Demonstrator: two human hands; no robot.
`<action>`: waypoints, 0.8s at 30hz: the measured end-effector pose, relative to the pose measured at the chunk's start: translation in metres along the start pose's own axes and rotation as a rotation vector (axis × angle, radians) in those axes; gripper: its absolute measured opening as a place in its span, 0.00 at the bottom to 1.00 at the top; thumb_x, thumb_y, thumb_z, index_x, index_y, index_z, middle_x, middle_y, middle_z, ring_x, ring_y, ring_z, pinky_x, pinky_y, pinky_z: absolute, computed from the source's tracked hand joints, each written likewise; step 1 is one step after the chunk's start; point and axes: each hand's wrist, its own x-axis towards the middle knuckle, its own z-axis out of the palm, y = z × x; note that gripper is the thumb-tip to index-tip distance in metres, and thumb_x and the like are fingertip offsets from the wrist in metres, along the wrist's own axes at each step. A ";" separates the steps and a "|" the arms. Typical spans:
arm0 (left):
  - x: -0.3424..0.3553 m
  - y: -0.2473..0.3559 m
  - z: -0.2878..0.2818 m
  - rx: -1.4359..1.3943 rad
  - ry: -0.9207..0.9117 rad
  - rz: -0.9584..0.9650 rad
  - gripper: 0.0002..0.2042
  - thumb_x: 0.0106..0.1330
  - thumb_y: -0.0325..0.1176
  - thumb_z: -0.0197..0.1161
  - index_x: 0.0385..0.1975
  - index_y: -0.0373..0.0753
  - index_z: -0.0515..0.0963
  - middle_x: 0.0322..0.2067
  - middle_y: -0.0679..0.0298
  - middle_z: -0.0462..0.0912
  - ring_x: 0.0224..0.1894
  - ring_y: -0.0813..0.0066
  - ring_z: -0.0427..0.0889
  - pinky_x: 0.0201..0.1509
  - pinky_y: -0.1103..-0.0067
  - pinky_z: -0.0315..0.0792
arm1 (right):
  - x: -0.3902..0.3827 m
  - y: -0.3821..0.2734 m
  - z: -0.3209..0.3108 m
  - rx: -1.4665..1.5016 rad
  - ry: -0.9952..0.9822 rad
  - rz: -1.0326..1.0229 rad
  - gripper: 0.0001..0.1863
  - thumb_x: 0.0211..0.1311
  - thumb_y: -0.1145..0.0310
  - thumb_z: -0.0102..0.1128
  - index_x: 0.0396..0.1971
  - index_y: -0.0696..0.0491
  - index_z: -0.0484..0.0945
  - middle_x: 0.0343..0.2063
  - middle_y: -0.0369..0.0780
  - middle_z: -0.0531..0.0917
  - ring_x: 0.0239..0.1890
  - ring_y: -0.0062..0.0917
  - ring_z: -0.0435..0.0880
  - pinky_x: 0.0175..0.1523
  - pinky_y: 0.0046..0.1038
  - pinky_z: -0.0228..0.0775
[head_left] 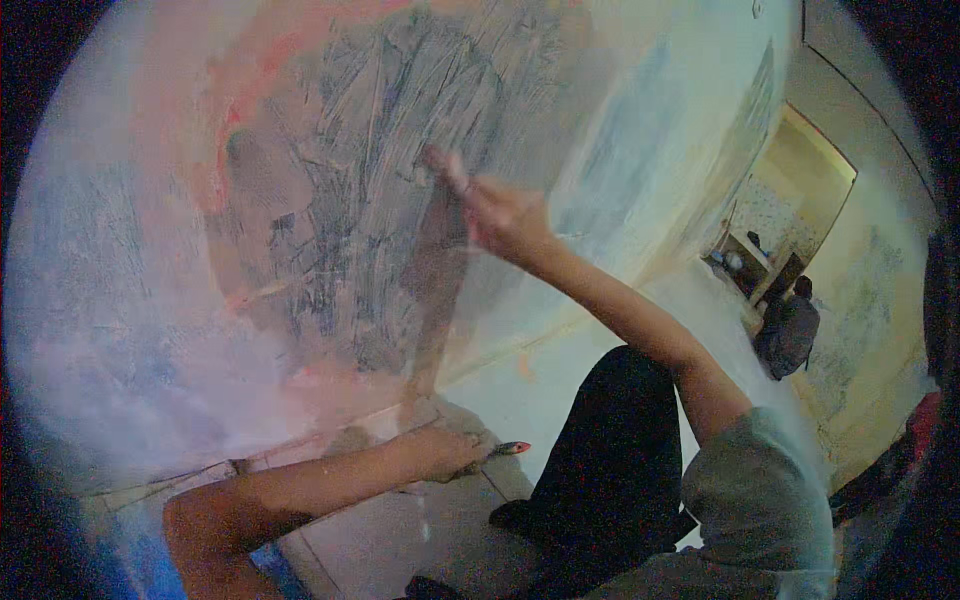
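Observation:
My right hand (pixel 505 220) is raised to the painted wall (pixel 180 330), its fingers closed and slightly blurred. A short pinkish piece (pixel 447 170) juts from them toward a large dark grey patch (pixel 350 180) with streaky strokes; its kind cannot be made out. Low down, close to the foot of the wall, my left hand (pixel 450 452) is closed around a slim dark tool with a red tip (pixel 513 448). Only that tip end shows; the rest is hidden in the hand.
My bent knee in dark trousers (pixel 625 430) rises between my arms. Pale tiles (pixel 400 540) line the floor by the wall. At far right a person in dark clothes (pixel 790 335) is near a doorway (pixel 800 190) with shelves. Something blue (pixel 150 540) lies at lower left.

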 end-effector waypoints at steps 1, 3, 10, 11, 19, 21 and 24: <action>-0.003 0.001 0.000 -0.085 -0.017 0.000 0.12 0.63 0.32 0.48 0.45 0.37 0.66 0.36 0.55 0.77 0.39 0.55 0.79 0.37 0.63 0.75 | 0.001 0.000 0.000 -0.010 0.105 -0.133 0.34 0.44 0.80 0.57 0.57 0.46 0.69 0.21 0.37 0.77 0.20 0.29 0.76 0.23 0.28 0.69; -0.008 0.004 0.001 0.070 0.085 0.055 0.12 0.63 0.33 0.48 0.45 0.36 0.66 0.35 0.55 0.77 0.39 0.56 0.79 0.36 0.63 0.75 | 0.004 0.008 0.001 -0.092 0.151 0.040 0.34 0.43 0.80 0.56 0.57 0.47 0.69 0.22 0.36 0.77 0.20 0.28 0.76 0.24 0.28 0.70; -0.011 0.010 -0.014 -0.059 -0.162 -0.135 0.13 0.62 0.31 0.50 0.45 0.36 0.65 0.37 0.54 0.76 0.41 0.57 0.79 0.44 0.67 0.72 | -0.018 0.011 0.019 -0.010 0.128 -0.037 0.35 0.38 0.79 0.59 0.54 0.44 0.72 0.19 0.35 0.73 0.18 0.28 0.73 0.24 0.28 0.70; -0.012 0.012 -0.015 -0.065 -0.158 -0.144 0.13 0.62 0.31 0.50 0.45 0.36 0.65 0.37 0.54 0.76 0.41 0.57 0.79 0.44 0.67 0.72 | -0.019 0.013 0.021 -0.030 0.149 -0.068 0.36 0.41 0.76 0.60 0.58 0.45 0.67 0.20 0.37 0.74 0.19 0.30 0.75 0.22 0.30 0.69; -0.013 0.019 -0.021 0.016 -0.192 -0.116 0.25 0.61 0.33 0.53 0.59 0.42 0.58 0.40 0.57 0.76 0.45 0.60 0.77 0.47 0.59 0.68 | -0.016 -0.003 0.021 -0.024 0.147 -0.066 0.33 0.41 0.74 0.60 0.55 0.45 0.70 0.20 0.37 0.73 0.18 0.28 0.74 0.19 0.28 0.65; -0.015 0.019 -0.025 -0.120 -0.234 -0.207 0.24 0.62 0.33 0.52 0.59 0.43 0.59 0.41 0.57 0.76 0.47 0.60 0.77 0.48 0.59 0.67 | -0.010 -0.008 0.015 0.041 0.147 -0.180 0.29 0.42 0.76 0.60 0.50 0.44 0.77 0.16 0.36 0.71 0.15 0.25 0.70 0.19 0.26 0.64; -0.012 0.017 -0.027 -0.169 -0.252 -0.220 0.20 0.63 0.33 0.51 0.56 0.43 0.61 0.41 0.58 0.76 0.48 0.60 0.76 0.49 0.59 0.66 | -0.003 -0.010 0.010 -0.102 0.256 0.343 0.30 0.40 0.75 0.61 0.51 0.42 0.76 0.17 0.36 0.71 0.14 0.26 0.70 0.19 0.28 0.65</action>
